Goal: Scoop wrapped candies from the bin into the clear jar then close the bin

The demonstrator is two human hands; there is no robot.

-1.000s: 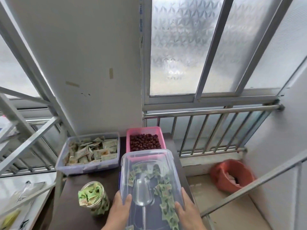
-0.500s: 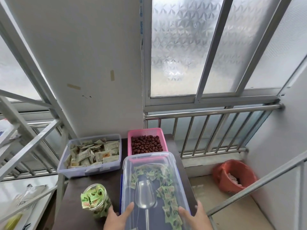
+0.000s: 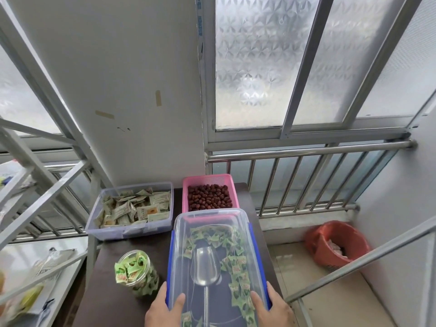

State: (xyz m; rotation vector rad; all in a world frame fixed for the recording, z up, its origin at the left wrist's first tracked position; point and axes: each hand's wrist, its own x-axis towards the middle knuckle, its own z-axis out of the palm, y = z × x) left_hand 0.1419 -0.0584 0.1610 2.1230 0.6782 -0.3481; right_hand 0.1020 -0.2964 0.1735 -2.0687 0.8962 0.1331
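Note:
A clear bin with a clear lid (image 3: 212, 232) and blue side clips lies on the dark table (image 3: 111, 300). Through the lid I see green wrapped candies (image 3: 238, 270) and a metal scoop (image 3: 205, 267). My left hand (image 3: 162, 310) presses on the lid's near left corner, thumb on top. My right hand (image 3: 271, 308) presses on the near right corner the same way. To the left of the bin stands the clear jar (image 3: 136, 272), open-topped and full of green candies.
A clear tub of pale sachets (image 3: 134, 208) sits at the back left and a pink basket of red dates (image 3: 208, 197) at the back right. A steel railing (image 3: 306, 152) runs right of the table, an orange bucket (image 3: 335, 244) on the floor below.
The view has shifted upward and back. My hands slid from the middle of the lid down to its near corners and now grip the edges.

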